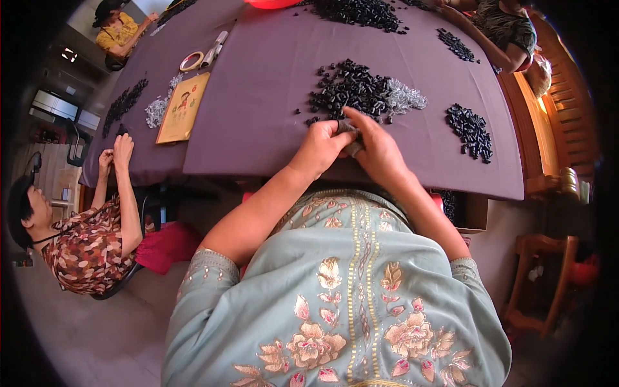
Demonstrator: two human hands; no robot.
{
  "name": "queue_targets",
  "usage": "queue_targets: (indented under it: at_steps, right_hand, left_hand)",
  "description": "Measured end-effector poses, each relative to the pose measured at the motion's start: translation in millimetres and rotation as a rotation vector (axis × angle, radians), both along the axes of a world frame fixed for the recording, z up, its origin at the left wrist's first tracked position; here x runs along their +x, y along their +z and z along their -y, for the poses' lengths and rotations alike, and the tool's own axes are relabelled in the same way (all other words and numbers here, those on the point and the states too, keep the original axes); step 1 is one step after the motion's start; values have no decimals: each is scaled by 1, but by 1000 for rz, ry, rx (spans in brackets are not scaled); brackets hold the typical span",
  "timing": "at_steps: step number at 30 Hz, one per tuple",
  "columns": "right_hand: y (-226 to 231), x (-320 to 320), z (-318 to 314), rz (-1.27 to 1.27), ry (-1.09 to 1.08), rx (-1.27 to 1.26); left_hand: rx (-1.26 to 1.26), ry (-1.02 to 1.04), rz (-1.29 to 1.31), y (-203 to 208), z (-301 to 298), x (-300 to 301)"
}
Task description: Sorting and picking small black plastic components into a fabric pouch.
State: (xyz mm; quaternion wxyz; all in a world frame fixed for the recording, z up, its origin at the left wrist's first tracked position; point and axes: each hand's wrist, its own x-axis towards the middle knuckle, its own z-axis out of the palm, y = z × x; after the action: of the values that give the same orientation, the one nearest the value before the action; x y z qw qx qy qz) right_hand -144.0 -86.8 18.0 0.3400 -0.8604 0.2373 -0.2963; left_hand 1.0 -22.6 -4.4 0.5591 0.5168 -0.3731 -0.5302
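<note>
My left hand (pixel 317 149) and my right hand (pixel 382 153) meet over the near edge of the purple-covered table. Both are closed, fingertips pressed together; whatever small thing lies between them is hidden. Grey finger wraps (pixel 349 132) cover some fingers where the hands join. Just beyond my fingers spreads a heap of small black plastic parts (pixel 348 89). Against its right side lies a smaller pile of small clear parts (pixel 405 97). Farther right, more black parts (pixel 469 131) form a separate pile near the table's edge.
On the left lie a yellow booklet (pixel 183 108), a tape roll (pixel 191 61), clear pieces (pixel 157 111) and black parts (pixel 125 99). A person (pixel 90 232) sits at the left; others work at the far corners. A wooden bench (pixel 561 103) stands right, a box of black parts (pixel 472 213) below.
</note>
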Motion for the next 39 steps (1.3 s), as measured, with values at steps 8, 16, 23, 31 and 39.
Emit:
queue_targets:
  at_steps: [8,16,23,31,39]
  right_hand:
    - [1,-35,45,83,-99,327]
    - [37,-37,16,-167,64,166]
    - [19,-14,-10,97,12,120]
    - [33,-25,5,35,-25,79]
    - [39,-28,-11,-439,164,-20]
  left_hand:
    - [82,117,-253,13,-5,14]
    - [-3,49,-352,5,-14,22]
    - [27,30,-391,9,-21,13]
    - [-3,42,-268,9,-20,10]
    - [-38,51,-218,7,-23,8]
